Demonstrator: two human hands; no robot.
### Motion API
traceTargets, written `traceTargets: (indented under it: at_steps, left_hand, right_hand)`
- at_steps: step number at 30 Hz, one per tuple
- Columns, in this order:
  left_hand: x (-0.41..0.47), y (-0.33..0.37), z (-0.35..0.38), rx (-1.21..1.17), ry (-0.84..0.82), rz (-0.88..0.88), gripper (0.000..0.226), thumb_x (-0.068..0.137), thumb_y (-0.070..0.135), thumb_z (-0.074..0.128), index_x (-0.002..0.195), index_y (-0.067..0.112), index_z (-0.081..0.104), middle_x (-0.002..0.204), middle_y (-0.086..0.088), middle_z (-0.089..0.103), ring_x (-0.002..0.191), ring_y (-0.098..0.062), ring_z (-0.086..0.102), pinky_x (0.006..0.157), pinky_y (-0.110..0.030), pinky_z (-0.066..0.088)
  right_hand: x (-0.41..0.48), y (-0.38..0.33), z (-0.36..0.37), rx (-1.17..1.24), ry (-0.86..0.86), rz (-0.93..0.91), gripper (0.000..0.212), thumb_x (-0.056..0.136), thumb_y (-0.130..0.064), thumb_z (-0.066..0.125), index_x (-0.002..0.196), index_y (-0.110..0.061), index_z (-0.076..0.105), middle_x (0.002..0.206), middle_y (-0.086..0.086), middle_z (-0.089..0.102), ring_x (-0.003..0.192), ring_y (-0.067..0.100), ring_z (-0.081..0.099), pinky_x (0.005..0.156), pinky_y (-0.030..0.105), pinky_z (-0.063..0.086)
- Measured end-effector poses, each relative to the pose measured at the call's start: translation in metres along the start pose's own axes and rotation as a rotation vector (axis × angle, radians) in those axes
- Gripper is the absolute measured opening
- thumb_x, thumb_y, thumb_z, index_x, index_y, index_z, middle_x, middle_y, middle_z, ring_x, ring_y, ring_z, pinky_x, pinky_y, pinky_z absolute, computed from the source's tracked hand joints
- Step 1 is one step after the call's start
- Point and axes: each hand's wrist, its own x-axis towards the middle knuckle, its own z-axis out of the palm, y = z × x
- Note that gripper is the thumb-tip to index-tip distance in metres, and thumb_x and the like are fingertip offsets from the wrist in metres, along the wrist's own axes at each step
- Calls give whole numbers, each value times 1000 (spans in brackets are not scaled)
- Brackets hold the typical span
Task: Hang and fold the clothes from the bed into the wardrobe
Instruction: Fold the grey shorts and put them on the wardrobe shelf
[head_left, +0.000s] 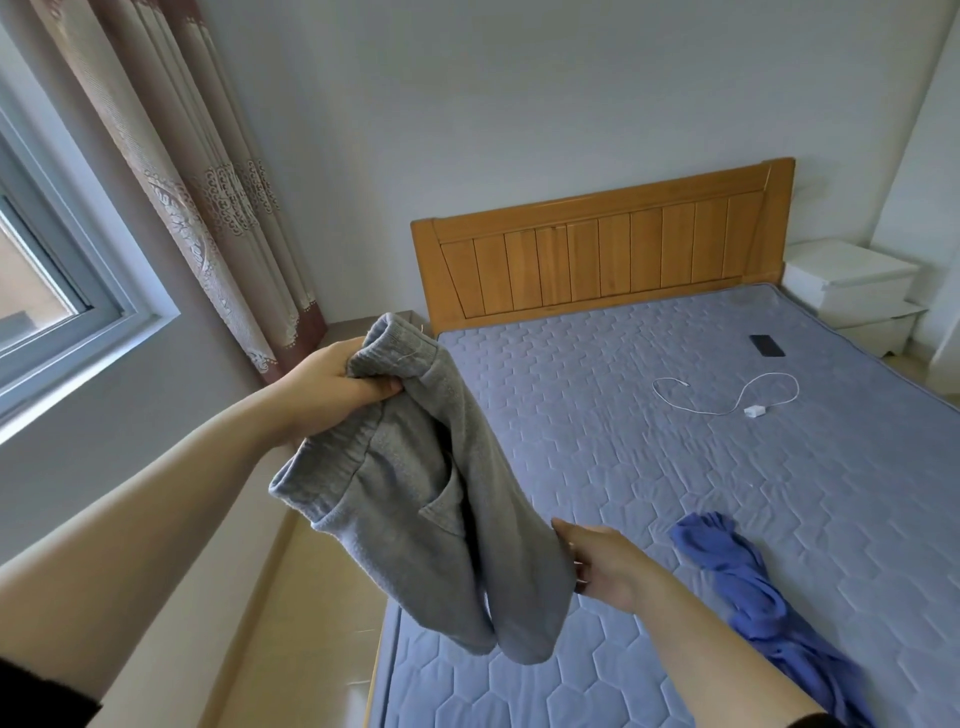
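Head | left hand (322, 387) grips grey trousers (415, 509) | right hand (605, 564) pinches edge

Facing pale, bluish-white walls (467, 104) from eleven to one o'clock, evenly lit and bare. Taking soft daylight from a grey-framed window (104, 312) at nine o'clock. Finding a pleated curtain (208, 208) in beige and brown, with lace patterning, hanging just beside it at ten o'clock. Seeing a slatted wooden headboard (597, 260) standing against the far wall at one o'clock, heading a bed (675, 493) with a blue quilted mattress. Noting a white bedside cabinet (852, 280) at two o'clock, just beside the bed's far corner. Glimpsing tan floor (322, 623) at seven o'clock, alongside the bed.
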Motion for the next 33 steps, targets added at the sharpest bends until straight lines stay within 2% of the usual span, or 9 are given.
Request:
traceTargets:
  at_steps: [3,7,10,12,15,20,22,27,33]
  left_hand:
    - [3,-10,0,-3,0,-44,17,89,21,67,91,37,67,94,15,72,93,-5,65,85,-25,48]
    - [1,-37,-4,-46,-59,-169,17,88,23,69,104,25,69,102,4,73,97,-14,68,94,-37,51]
    - [-10,-59,5,-142,-107,-239,16,88,24,68,103,20,70,102,0,74,96,-17,70,91,-37,52]
    - [-16,-67,18,-245,-112,-268,16,88,26,66,100,17,71,101,-4,75,94,-20,71,87,-36,54]
    - [-18,-74,38,-372,-85,-295,23,91,28,60,102,10,69,102,-9,74,95,-23,71,84,-33,56]
    - [-14,-76,52,-467,-26,-348,26,93,33,58,102,11,69,98,-8,75,91,-24,72,76,-31,57]
    - [-13,-77,54,-427,-6,-353,26,91,36,61,100,13,70,95,-6,76,90,-23,72,79,-34,56]
    - [-13,-81,64,-314,-30,-338,25,91,38,62,99,16,70,95,-2,76,91,-22,72,87,-38,55]
    - [-25,-88,117,-369,-54,-444,22,91,36,62,100,16,69,95,-4,75,92,-25,71,89,-42,54]
  right_hand:
    - [2,-2,-8,196,32,-87,34,89,-13,66,118,-12,48,92,11,61,78,23,59,66,34,49]
    - [-10,-26,-31,354,301,-317,54,88,4,62,135,-10,41,109,22,59,86,28,57,77,36,47]
    - [-27,-52,-52,271,476,-478,55,84,4,66,135,-10,51,101,13,60,92,24,57,92,36,44]
    - [-40,-69,-59,162,547,-577,48,83,6,67,129,-7,58,91,6,58,85,18,56,88,26,45]
    - [-54,-86,-67,-31,557,-677,39,84,8,65,122,-1,62,97,10,61,88,16,55,81,16,44]
    - [-69,-86,-82,-357,327,-496,58,80,15,66,134,0,50,106,16,63,94,19,57,72,9,48]
    - [-70,-76,-84,-509,362,-435,58,76,19,66,131,6,52,103,19,64,93,19,56,70,9,47]
    - [-65,-46,-94,-761,579,-499,22,81,-2,72,103,-6,73,95,8,73,87,18,64,76,22,42]
    - [-63,-14,-129,-774,615,-474,6,89,-5,63,86,-7,67,82,7,67,81,23,60,69,28,39]
